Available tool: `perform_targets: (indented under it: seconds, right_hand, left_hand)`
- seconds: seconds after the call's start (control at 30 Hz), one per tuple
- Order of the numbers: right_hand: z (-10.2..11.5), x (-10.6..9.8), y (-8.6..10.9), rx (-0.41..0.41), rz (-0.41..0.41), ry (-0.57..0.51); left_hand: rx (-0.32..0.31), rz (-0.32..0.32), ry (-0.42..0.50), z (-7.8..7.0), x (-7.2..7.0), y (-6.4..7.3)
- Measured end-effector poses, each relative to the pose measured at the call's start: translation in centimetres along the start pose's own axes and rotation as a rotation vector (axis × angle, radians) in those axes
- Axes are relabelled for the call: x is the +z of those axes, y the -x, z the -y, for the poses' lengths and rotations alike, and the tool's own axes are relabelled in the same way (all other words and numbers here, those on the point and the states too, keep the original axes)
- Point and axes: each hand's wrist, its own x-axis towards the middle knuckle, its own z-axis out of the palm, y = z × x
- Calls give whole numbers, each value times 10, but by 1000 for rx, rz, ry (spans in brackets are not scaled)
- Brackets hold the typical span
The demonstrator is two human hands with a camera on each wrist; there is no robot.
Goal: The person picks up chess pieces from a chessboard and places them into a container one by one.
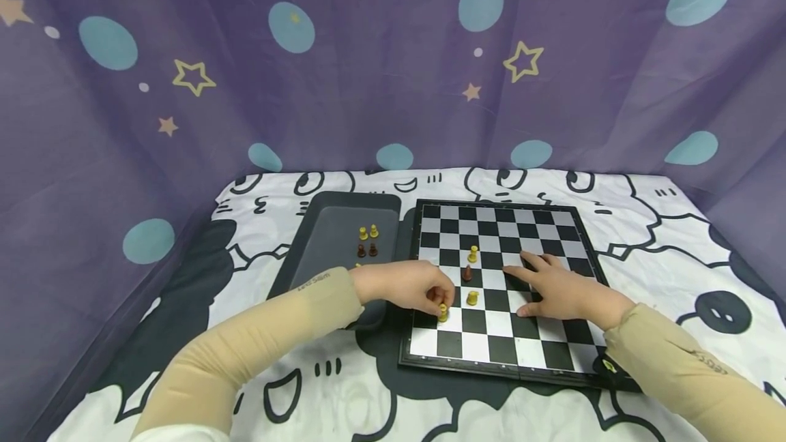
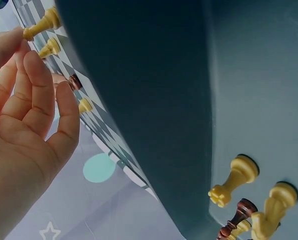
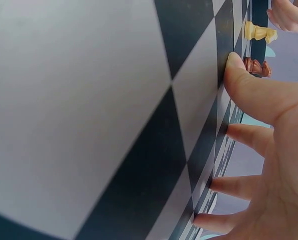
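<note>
My left hand (image 1: pixel 410 286) reaches over the left edge of the chessboard (image 1: pixel 460 363) and pinches a yellow chess piece (image 1: pixel 443 312) by its top. In the left wrist view thumb and finger meet on the tip of that yellow piece (image 2: pixel 45 24), whose base is at the board. Close by stand a yellow knight (image 1: pixel 472 298), a brown chess piece (image 1: pixel 467 273) and another yellow piece (image 1: pixel 473 254). My right hand (image 1: pixel 555 288) has its fingers spread, fingertips resting on the board's squares, holding nothing; the right wrist view shows the thumb (image 3: pixel 248 87) touching the board.
Left of the board lies a dark grey tray (image 1: pixel 312 217), with several yellow pieces (image 1: pixel 374 231) and brown pieces (image 1: pixel 361 251) in it. My left forearm crosses its near part. A cartoon-print cloth (image 1: pixel 325 374) lies underneath; a purple curtain (image 1: pixel 381 101) hangs behind.
</note>
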Motion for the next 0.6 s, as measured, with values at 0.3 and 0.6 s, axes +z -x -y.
perform_targets:
  seconds: [0.3,0.6]
  right_hand:
    - [1,0,0,-6,2,-3]
    - [2,-2,1,-3,0,2]
  left_hand:
    - [8,-14,9,3,1,1]
    - [4,-53,-1,3,-7,6]
